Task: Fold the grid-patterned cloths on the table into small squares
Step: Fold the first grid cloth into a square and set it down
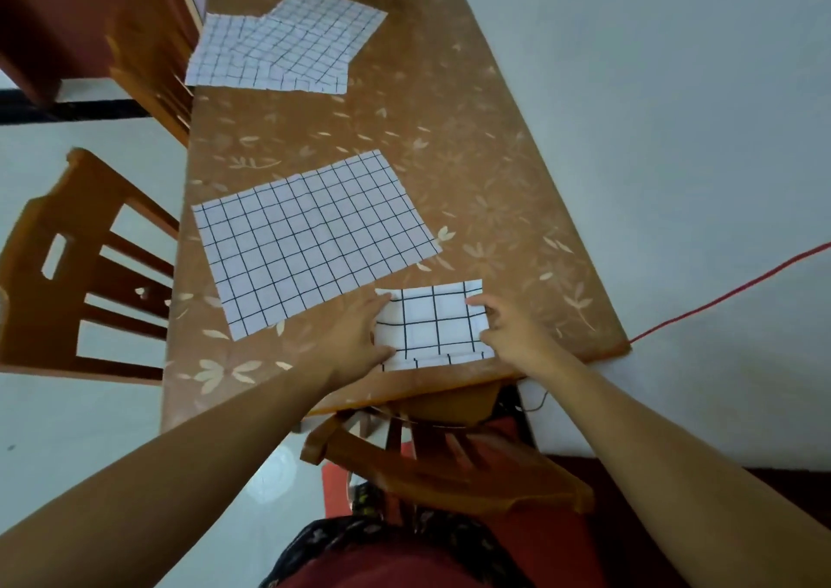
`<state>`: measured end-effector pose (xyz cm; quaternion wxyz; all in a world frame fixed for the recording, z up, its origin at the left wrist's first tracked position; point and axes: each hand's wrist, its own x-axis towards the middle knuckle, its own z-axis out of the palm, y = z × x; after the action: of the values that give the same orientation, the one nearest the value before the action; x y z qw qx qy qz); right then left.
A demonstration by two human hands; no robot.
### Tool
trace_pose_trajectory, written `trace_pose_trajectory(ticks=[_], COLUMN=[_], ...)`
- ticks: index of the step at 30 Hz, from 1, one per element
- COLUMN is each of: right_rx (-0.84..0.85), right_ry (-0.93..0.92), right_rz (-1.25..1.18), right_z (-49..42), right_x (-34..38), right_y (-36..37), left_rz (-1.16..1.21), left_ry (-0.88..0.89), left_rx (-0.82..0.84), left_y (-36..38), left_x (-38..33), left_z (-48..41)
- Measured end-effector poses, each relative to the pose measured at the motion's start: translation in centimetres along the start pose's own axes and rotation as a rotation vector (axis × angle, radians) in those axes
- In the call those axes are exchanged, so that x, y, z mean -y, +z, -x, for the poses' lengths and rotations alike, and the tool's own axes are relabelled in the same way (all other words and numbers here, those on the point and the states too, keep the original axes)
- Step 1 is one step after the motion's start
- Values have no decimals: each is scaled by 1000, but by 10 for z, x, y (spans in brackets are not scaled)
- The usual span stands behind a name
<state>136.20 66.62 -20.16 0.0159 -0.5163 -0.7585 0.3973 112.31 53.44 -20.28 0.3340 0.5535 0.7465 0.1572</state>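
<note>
A small folded grid-patterned cloth (434,324) lies near the table's front edge. My left hand (359,335) lies flat against its left side, fingers on the cloth's edge. My right hand (508,324) rests on its right edge, fingertips touching the top layer. A larger unfolded grid cloth (310,239) lies flat just beyond, left of centre. At the far left corner of the table lie two more spread grid cloths (283,45), overlapping each other.
The table (472,174) has a brown floral cover and stands against a white wall on the right. Wooden chairs stand at the left (90,268), the far left (148,61) and right below me (431,457). A red cord (737,291) runs along the wall.
</note>
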Motion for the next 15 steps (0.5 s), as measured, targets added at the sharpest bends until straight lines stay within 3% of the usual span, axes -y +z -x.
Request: trace_pose_trajectory(ticks=[8, 15], right_rx=[131, 197], right_ry=[37, 37], right_rz=[79, 124], right_z=[-60, -98], right_x=[-45, -69], right_y=[33, 60], left_rz=[102, 68], left_ry=[-181, -215], left_rx=[21, 43], left_y=[70, 108], left_x=[22, 46], left_z=[-40, -78])
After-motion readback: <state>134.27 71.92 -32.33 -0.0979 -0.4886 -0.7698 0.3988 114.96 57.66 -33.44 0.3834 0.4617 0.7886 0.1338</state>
